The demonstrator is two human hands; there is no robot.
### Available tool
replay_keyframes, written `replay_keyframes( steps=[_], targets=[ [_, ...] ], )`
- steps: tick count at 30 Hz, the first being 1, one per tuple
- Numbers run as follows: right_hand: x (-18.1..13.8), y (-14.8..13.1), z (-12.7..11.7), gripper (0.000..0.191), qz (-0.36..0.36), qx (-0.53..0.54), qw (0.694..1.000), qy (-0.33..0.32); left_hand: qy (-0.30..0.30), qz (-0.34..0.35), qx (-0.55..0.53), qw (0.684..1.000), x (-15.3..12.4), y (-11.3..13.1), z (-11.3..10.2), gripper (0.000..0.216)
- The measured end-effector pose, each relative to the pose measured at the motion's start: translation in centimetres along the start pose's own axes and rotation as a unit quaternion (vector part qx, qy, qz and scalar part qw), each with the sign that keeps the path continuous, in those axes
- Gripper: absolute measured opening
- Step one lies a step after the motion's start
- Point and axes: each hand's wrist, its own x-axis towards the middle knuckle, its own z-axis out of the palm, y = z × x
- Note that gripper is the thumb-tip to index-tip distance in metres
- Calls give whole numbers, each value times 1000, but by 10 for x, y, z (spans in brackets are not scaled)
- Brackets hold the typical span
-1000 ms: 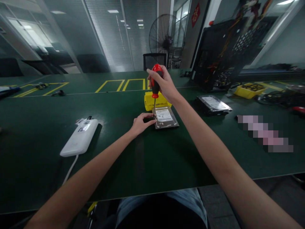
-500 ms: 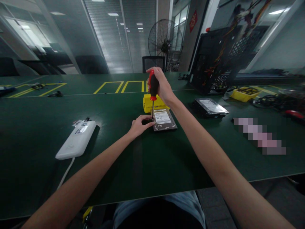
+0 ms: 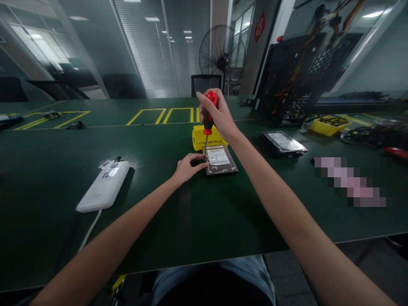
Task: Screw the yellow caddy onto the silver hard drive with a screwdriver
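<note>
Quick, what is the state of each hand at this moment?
Left hand: fingers at the left edge of the silver rectangular hard drive; grip cannot be told.
Right hand: closed on the red-and-black screwdriver, upright.

My feed is dim and green-tinted. Ceiling lights [image 3: 152,19] far back give most of the light and leave a dull glare on the table [image 3: 142,158] beside the white power bank [image 3: 103,187]. The hard drive [image 3: 220,159] label and red screwdriver [image 3: 208,114] read sharp. Soft shadows lie under both arms. The edges stretch and lean, and one patch [image 3: 350,182] is pixelated.
</note>
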Motion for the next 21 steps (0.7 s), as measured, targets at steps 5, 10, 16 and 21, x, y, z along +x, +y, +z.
replay_keyframes(
  steps=[5,10,16,21],
  targets=[
    [2,-1,1,54,9,3,1000,-13,5,-2,4,1000,2,-3,1,43],
    [1,-2,2,53,17,-13,1000,1,1,1,4,1000,1,-1,0,45],
    [-2,-2,1,49,3,7,1000,21,0,-10,9,1000,-1,4,-1,44],
    [0,-2,2,51,15,9,1000,24,6,5,6,1000,1,0,1,43]
  ],
)
